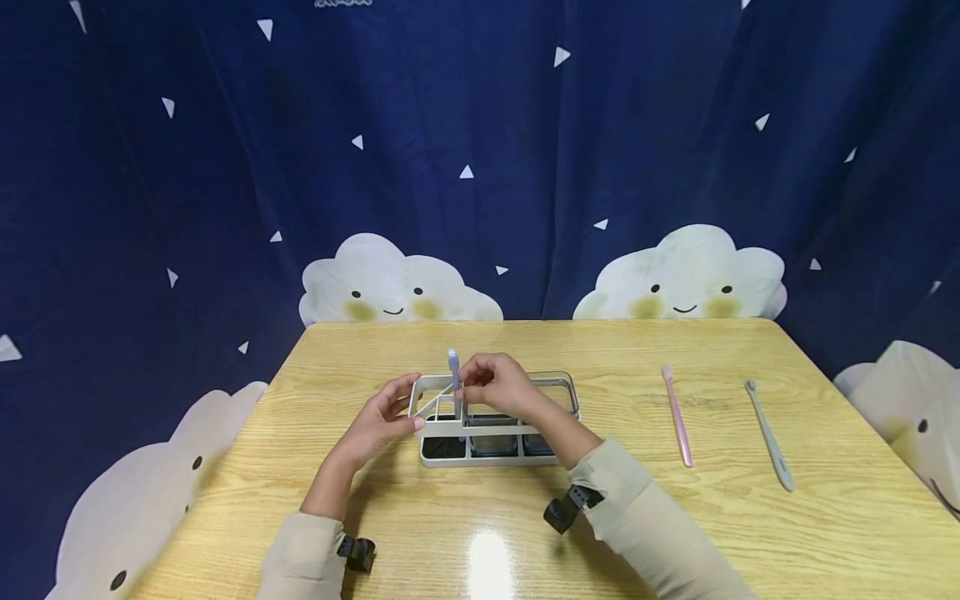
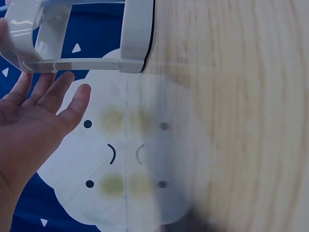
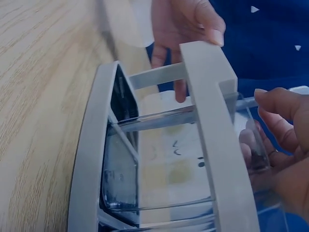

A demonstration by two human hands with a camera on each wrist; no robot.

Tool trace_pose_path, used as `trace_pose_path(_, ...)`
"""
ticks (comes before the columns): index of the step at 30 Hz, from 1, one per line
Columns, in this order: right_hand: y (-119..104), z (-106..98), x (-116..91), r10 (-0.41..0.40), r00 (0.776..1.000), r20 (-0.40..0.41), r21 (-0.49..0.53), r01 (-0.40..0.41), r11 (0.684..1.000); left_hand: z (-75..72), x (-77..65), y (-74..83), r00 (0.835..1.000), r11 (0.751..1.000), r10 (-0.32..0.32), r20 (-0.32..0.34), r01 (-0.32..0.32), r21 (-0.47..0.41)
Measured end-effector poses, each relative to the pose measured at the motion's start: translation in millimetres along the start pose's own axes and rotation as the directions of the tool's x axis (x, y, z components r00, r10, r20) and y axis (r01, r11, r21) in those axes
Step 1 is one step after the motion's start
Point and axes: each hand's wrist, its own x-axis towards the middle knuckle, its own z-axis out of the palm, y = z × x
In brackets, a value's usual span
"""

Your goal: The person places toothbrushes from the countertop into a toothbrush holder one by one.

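Note:
A toothbrush holder (image 1: 442, 429), a pale frame with clear cups in it, stands on the table. The left hand (image 1: 381, 421) holds its left end, thumb at the front and fingers toward the back; the left wrist view shows those fingers (image 2: 58, 92) against the frame. Between thumb and fingers, the right hand (image 1: 498, 387) pinches a purple toothbrush (image 1: 453, 367), upright with its head up, in the holder's left part. The right wrist view shows the right hand (image 3: 285, 130) beside a clear cup (image 3: 164, 118); most of the brush is hidden there.
To the right on the wooden table (image 1: 600, 533) lie a pink toothbrush (image 1: 677, 417) and a grey-blue toothbrush (image 1: 770, 437), apart from each other. A dark blue curtain (image 1: 480, 100) with clouds hangs behind the table.

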Motion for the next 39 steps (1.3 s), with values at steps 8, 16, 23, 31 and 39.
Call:
trace_pose_path(8,-18.1,-15.2,-23.1,-0.042,0.999,-0.009,0.079,0.042,0.996,1.2,-1.8,1.0,1.000,1.000,0.001,-0.008,0.000,0.016)
trace_pose_path(16,-17.1,-35.7,-32.7,-0.092,0.995,0.050,0.074,0.088,0.993,1.4,-0.7,2.4,1.000,1.000,-0.004,-0.003,0.004,-0.017)
trace_pose_path(23,-26.5,-47.6,-42.3,-0.069,0.994,0.083,0.055,0.065,0.996,1.6,-0.2,1.8,1.000,1.000,-0.007,-0.011,0.007,-0.007)
trace_pose_path(31,-32.5,-59.5,-52.8,-0.052,0.996,0.072,0.032,0.050,0.998,1.9,0.5,2.1,1.000,1.000,-0.008,-0.019,0.008,0.009)
trace_pose_path(39,-8.4,-73.8,-55.8,-0.045,0.998,0.047,0.040,0.044,0.998,0.7,1.6,5.3,0.999,0.998,-0.006,-0.054,0.010,0.059)
